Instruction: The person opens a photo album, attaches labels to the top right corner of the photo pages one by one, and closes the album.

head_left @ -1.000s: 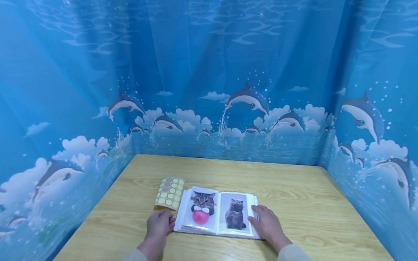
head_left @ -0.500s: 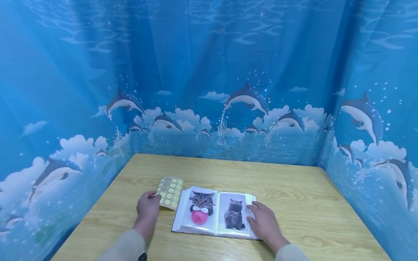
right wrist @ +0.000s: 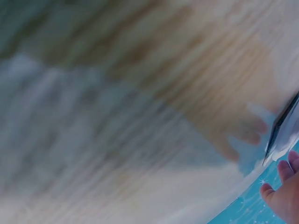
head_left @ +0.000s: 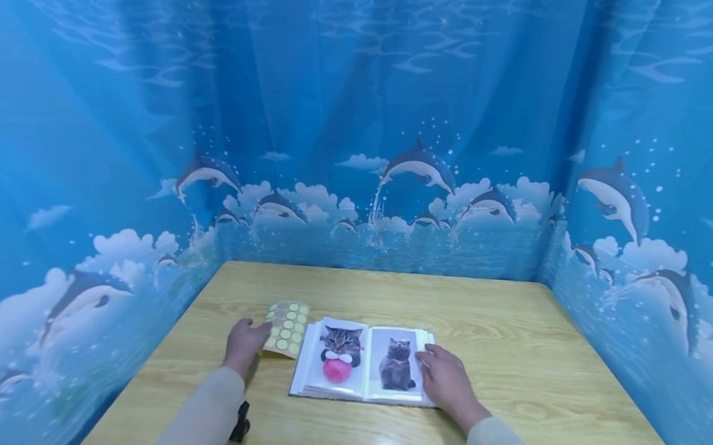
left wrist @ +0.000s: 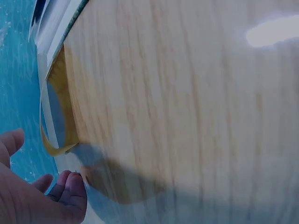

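A photo album [head_left: 364,375] lies open on the table, showing a tabby cat with a pink ball on its left page and a grey cat on its right page. My right hand [head_left: 448,382] rests at the album's right edge, fingers loosely bent. Beside the album's left edge is a sheet of round pale-yellow stickers [head_left: 287,329], its near edge curling up in the left wrist view. My left hand [head_left: 245,344] is at the sheet's left edge, its thumb reaching over that edge. In the left wrist view the thumb stands apart from the bent fingers [left wrist: 70,191].
The wood-grain table [head_left: 478,321] is bordered at the back and both sides by a blue curtain [head_left: 313,114] printed with dolphins. A black strap or device [head_left: 240,422] is on the left wrist. Light glares on the near tabletop.
My left hand has left the album's lower left corner and moved left and away from me to the sticker sheet. The right hand stays at the album's right edge.
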Motion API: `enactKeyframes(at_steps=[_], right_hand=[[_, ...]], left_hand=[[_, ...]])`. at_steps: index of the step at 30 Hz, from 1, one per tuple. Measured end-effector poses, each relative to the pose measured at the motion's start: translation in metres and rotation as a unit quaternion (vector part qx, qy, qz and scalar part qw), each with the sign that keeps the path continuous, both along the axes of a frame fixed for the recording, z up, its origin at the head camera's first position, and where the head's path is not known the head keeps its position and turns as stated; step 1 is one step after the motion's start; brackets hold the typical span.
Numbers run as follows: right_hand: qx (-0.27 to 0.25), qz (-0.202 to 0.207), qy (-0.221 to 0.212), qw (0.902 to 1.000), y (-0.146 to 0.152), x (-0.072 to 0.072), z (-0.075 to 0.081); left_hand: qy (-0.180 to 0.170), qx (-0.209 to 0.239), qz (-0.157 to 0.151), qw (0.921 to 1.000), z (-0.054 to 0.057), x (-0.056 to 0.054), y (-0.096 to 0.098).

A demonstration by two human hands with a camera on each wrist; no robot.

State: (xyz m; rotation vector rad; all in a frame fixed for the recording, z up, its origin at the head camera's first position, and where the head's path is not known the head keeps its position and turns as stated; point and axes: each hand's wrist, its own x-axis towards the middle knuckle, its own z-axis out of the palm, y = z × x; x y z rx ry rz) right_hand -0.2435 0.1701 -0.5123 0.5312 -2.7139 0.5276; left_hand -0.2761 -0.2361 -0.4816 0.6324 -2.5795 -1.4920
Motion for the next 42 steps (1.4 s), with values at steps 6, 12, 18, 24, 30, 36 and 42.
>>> enactKeyframes(at_steps=[6,12,18,24,30,36,42], right_hand=[[-0.008,0.004,-0.009,0.9999,-0.002,-0.001,0.002],[-0.014,0.009,-0.001,0.9999,-0.008,-0.004,0.006],[-0.018,0.018,0.010,0.9996,-0.012,-0.006,0.007],[-0.018,0.012,-0.005,0.9997,-0.014,-0.007,0.010],[-0.015,0.008,-0.016,0.9997,-0.014,-0.008,0.010],[-0.016,0.007,-0.019,0.9997,-0.014,-0.009,0.008],[-0.017,0.008,-0.017,0.9997,-0.013,-0.008,0.008]], left_hand=[[-0.028,0.000,-0.007,0.9996,0.001,-0.005,0.006],[-0.032,-0.025,-0.026,0.9988,-0.001,-0.010,0.011],[-0.021,-0.067,-0.028,0.9972,-0.002,-0.010,0.007],[-0.022,-0.061,-0.011,0.9978,0.000,-0.010,0.004],[-0.031,-0.034,-0.021,0.9987,-0.003,-0.012,0.005],[-0.021,-0.056,-0.030,0.9978,-0.005,-0.013,0.009],[0.020,-0.050,-0.004,0.9985,0.000,-0.017,0.005]])
